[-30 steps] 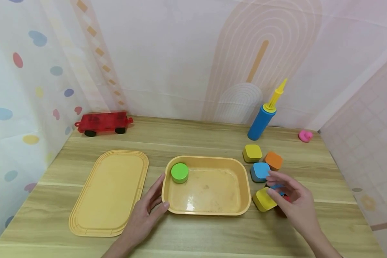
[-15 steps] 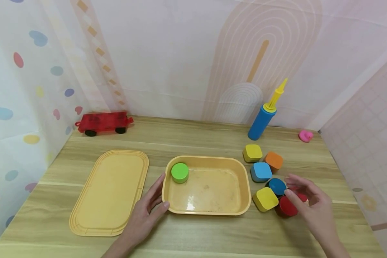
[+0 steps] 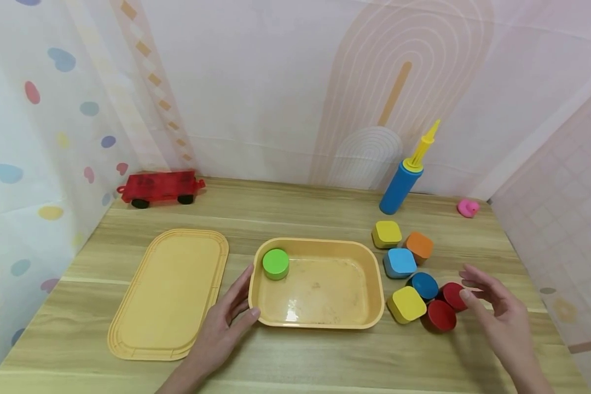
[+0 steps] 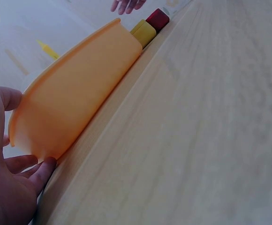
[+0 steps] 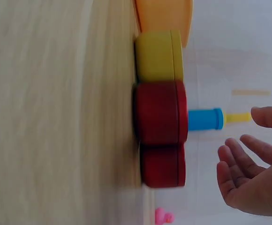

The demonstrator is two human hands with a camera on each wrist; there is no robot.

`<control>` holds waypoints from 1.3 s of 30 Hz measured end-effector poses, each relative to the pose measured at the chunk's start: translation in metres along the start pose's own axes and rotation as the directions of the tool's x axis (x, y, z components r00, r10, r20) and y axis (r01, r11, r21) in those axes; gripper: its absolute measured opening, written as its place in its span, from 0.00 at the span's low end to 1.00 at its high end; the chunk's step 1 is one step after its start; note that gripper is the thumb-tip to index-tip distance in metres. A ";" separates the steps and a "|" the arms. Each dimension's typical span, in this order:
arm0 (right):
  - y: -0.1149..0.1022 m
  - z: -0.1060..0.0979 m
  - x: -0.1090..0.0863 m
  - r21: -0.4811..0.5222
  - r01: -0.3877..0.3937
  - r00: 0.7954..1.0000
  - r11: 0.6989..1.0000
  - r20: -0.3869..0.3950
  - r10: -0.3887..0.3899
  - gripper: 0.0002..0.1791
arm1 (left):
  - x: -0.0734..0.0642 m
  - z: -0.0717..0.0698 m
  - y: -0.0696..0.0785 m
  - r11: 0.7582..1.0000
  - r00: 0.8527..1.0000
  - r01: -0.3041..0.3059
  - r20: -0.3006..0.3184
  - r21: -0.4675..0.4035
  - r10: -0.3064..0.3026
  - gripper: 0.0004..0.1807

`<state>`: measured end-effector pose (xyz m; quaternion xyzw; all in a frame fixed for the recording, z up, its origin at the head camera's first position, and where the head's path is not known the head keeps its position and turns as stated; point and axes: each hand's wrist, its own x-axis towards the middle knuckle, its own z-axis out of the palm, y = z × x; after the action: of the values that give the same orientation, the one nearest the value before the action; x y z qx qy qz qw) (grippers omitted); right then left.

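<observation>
Left hand (image 3: 220, 324): thumb at the near left corner of the beige open box (image 3: 320, 290), fingers bent along its left wall; I held it there. The box stood flat, the green round pot (image 3: 276, 264) in its far left corner. The beige lid (image 3: 169, 295) lay apart, to its left.

Right hand (image 3: 503, 314): fingers spread and loosely bent, nothing between them. It hung just right of the far red pot (image 3: 453, 295), near the near red pot (image 3: 441, 316), and clear of both in the right wrist view. Left of these: near yellow pot (image 3: 407, 304), dark blue pot (image 3: 425, 285); farther off, light blue pot (image 3: 400, 262).

Step, by my judgement: left steadied the box while right was poised to pick. Next move seemed to call for setting thumb and fingers either side of one red pot without nudging its neighbours.
</observation>
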<state>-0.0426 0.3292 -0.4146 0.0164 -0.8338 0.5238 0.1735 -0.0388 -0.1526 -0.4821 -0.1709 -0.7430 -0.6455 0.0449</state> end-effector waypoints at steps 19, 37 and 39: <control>0.040 -0.033 0.006 -0.038 0.167 0.932 0.985 0.332 -0.146 0.40 | 0.000 0.000 -0.001 1.000 1.000 -0.018 0.002 0.003 0.018 0.42; 0.067 -0.050 0.012 -0.067 -0.002 0.868 0.998 0.495 0.035 0.41 | -0.002 -0.001 -0.003 1.000 1.000 0.009 0.018 -0.006 -0.009 0.42; 0.067 -0.050 0.012 -0.062 0.004 0.868 0.998 0.496 0.028 0.41 | -0.002 -0.001 -0.002 1.000 1.000 0.011 0.017 -0.005 -0.011 0.42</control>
<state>-0.0540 0.4050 -0.4495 0.1400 -0.8661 0.4773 -0.0496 -0.0381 -0.1541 -0.4846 -0.1724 -0.7427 -0.6461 0.0343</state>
